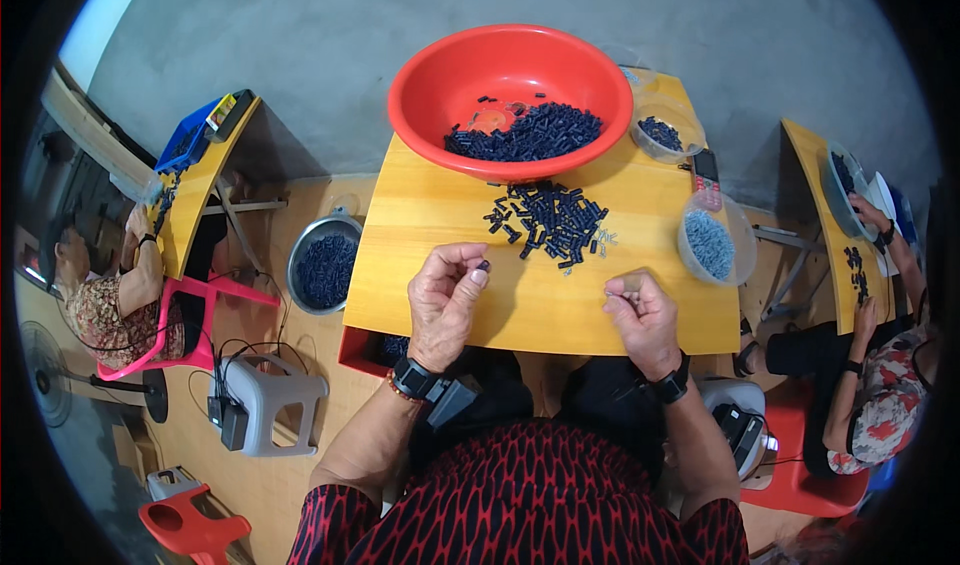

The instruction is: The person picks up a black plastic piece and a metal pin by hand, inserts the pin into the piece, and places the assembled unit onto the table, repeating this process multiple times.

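My left hand is closed, pinching a small dark cylindrical piece between thumb and fingers over the near part of the yellow table. To its right, my right hand has its fingers curled and pressed together above the table's front edge. Whether anything sits in that pinch is hidden. Just beyond both hands lies a loose pile of dark cylindrical pieces. A few small silvery pieces, apparently screws, lie at the pile's right edge.
A large red basin of dark pieces stands behind the pile. On the right are a clear tub of silvery pieces, a phone and a small bowl. A metal bowl stands left. People work at side tables.
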Demonstrator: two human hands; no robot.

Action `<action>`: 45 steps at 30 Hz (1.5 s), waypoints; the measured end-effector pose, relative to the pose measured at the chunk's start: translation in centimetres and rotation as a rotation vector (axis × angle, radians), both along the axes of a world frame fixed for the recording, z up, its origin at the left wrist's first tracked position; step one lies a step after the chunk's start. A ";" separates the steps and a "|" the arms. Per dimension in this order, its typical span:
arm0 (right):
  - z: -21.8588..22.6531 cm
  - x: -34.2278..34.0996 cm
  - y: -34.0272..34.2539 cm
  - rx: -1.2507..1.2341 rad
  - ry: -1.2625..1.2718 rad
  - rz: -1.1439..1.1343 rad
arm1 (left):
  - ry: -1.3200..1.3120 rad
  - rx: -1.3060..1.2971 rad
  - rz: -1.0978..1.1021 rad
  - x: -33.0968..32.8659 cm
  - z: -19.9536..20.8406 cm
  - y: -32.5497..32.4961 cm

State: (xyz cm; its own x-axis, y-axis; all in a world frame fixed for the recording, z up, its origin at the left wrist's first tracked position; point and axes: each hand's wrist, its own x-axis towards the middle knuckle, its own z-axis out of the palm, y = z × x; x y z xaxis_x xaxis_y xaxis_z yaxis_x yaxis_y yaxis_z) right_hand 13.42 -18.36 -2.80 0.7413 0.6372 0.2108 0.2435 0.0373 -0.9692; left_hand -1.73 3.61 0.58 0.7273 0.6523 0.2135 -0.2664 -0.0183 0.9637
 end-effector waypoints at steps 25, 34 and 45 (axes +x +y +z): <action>7.7 -3.2 4.0 -0.100 0.190 0.318 | 0.006 -0.377 -0.245 -1.0 -1.1 -5.0; 9.6 -2.8 4.6 -0.263 -0.169 0.391 | -0.018 -0.023 -0.221 -1.6 -0.9 -4.6; 5.6 -3.5 4.8 -0.051 0.202 0.287 | -0.108 -0.576 -0.248 -1.0 -2.3 -4.7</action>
